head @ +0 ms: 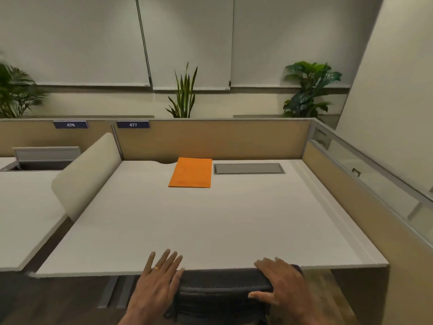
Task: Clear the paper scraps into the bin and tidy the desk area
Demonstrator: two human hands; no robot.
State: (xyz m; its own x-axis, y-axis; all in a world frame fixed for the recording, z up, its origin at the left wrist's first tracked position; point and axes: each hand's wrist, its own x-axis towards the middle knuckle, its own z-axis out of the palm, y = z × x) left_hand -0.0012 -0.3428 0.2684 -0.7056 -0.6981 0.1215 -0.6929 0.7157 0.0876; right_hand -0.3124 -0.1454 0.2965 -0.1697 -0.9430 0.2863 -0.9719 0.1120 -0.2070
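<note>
A white desk (210,226) fills the middle of the head view. An orange folder (191,172) lies flat at its far side, next to a grey cable hatch (248,168). Below the desk's front edge stands a dark chair back (222,281). My right hand (278,281) rests over the chair back's right end, thumb in front and fingers over the top. My left hand (159,280) lies with spread fingers at the chair back's left end, fingertips over the desk edge, holding nothing. No paper scraps and no bin show in view.
A beige divider screen (86,174) separates this desk from the neighbouring desk (25,207) on the left. Tan partition panels (210,139) enclose the back and right side. Potted plants (184,95) stand behind the partition.
</note>
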